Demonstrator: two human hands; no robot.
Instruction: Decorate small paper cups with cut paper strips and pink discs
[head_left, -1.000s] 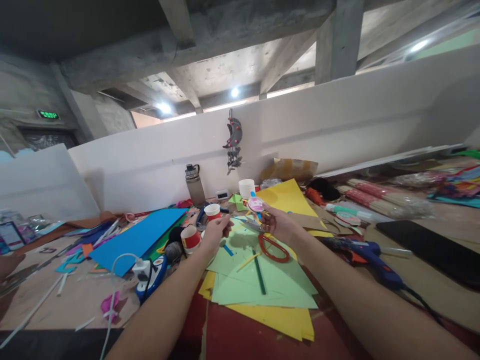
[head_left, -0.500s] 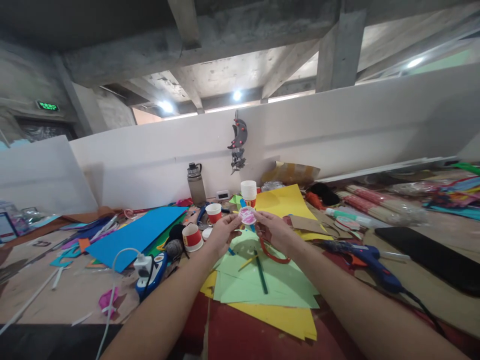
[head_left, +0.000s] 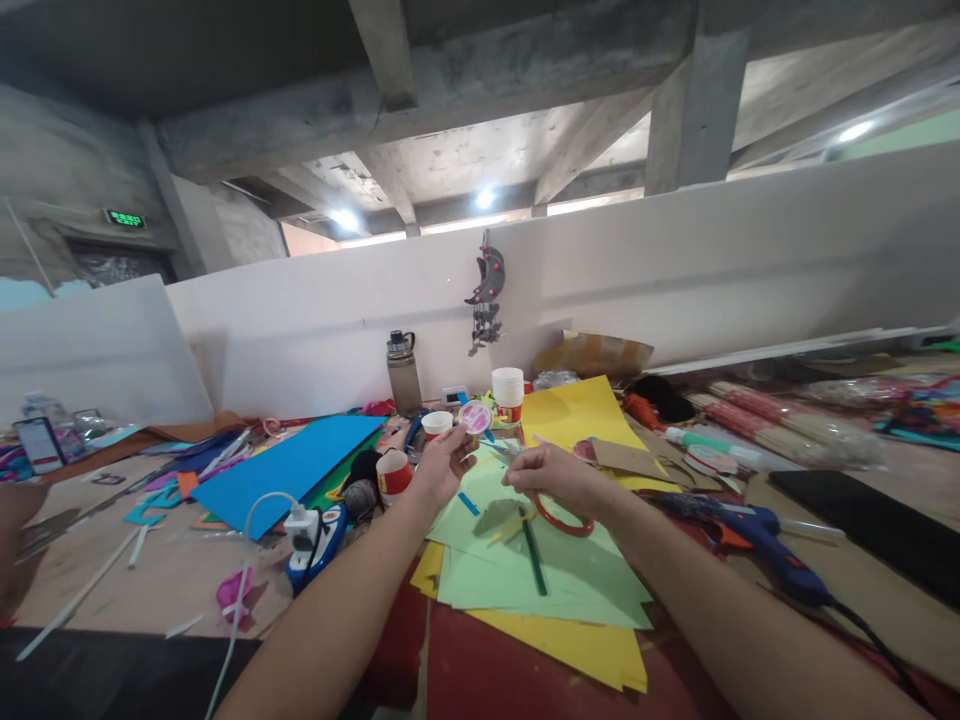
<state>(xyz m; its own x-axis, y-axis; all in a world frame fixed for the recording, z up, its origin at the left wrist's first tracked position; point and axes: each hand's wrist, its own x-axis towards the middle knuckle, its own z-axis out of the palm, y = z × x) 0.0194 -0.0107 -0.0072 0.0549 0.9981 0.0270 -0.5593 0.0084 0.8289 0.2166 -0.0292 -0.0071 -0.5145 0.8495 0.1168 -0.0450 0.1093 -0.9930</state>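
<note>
My left hand (head_left: pixel 444 468) pinches a small round white disc (head_left: pixel 475 418) with pink colouring on its face. Blue strips show at the disc's edge. To its right, my right hand (head_left: pixel 551 472) is apart from the disc, fingertips drawn together; whatever they may hold is too small to make out. Orange-handled scissors (head_left: pixel 564 524) lie under the right hand, partly hidden by it. Below both hands are light green paper sheets (head_left: pixel 480 570), with a dark green pencil-like stick (head_left: pixel 534 552) and a small blue strip (head_left: pixel 469 503) on them.
Red-and-white paper cups (head_left: pixel 393 476) stand left of the hands, and a cup stack (head_left: pixel 508 390) behind. A blue glue gun (head_left: pixel 757 540) lies right, near a black slab (head_left: pixel 862 530). Left are blue card (head_left: pixel 292 465) and a power strip (head_left: pixel 322 545). A bottle (head_left: pixel 404 372) stands behind.
The right hand has let go of the disc and moved down and to the right. The left hand keeps the disc, now tilted and slightly higher. The view has shifted a little.
</note>
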